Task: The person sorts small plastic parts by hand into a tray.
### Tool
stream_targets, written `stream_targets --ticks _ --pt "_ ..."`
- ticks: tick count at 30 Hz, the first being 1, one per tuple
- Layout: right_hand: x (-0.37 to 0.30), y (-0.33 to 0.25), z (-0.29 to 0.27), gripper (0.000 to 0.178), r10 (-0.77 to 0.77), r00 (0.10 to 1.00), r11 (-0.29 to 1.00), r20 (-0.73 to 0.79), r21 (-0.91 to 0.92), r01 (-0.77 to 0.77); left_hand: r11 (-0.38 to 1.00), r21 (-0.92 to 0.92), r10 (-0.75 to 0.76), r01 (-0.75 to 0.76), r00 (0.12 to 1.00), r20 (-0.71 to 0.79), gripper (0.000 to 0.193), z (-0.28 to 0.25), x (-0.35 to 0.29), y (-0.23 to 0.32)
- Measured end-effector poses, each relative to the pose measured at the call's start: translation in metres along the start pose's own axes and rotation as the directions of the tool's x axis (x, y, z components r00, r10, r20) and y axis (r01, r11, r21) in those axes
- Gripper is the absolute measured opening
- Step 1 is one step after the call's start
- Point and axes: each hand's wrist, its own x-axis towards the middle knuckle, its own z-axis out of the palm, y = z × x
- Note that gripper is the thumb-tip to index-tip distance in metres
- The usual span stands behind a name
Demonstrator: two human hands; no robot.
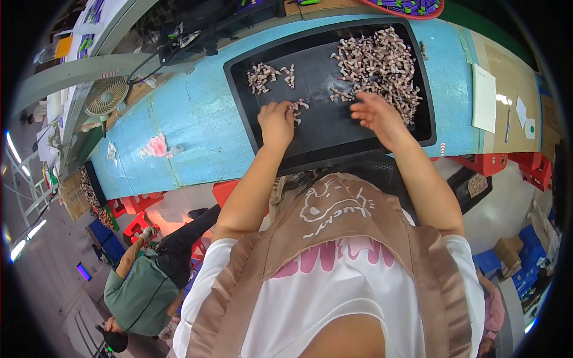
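Observation:
A black rectangular tray point(322, 128) lies in front of me with small, knobbly, pale pinkish-brown pieces in it; their exact kind is too small to tell. The large pile point(382, 65) fills the tray's right side, and a small heap point(259, 77) sits at its upper left. My left hand point(276, 124) is palm down over the left part, fingers bent together against a few loose pieces point(299, 107); what its fingertips grip is hidden. My right hand point(377, 118) hovers at the lower left edge of the large pile, fingers apart, nothing visible in them.
The tray rests on a blue-covered table point(197, 101). A small fan point(107, 96) stands to the left, near a pink-stained tissue point(156, 145). White paper point(483, 98) and a pen point(508, 125) lie right. A red basin point(412, 13) sits beyond the tray. A person in green point(143, 292) is at lower left.

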Motion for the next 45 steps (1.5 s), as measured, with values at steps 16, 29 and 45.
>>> stream_targets --ticks 16,29,45 --pt "-0.005 -0.009 0.001 0.032 -0.027 0.999 0.951 0.029 0.309 0.017 0.998 -0.03 0.06 -0.059 0.998 0.037 0.033 -0.001 -0.015 0.018" --pt "-0.002 0.027 0.014 0.035 0.255 0.935 0.751 0.246 -0.659 -0.031 0.861 -0.504 0.187 -0.07 0.965 0.185 0.031 -0.007 -0.029 0.079" --pt "-0.003 0.017 0.01 0.036 0.197 0.979 0.944 0.045 -0.28 -0.177 0.998 -0.038 0.058 -0.056 0.997 0.054 0.033 -0.004 -0.018 0.025"
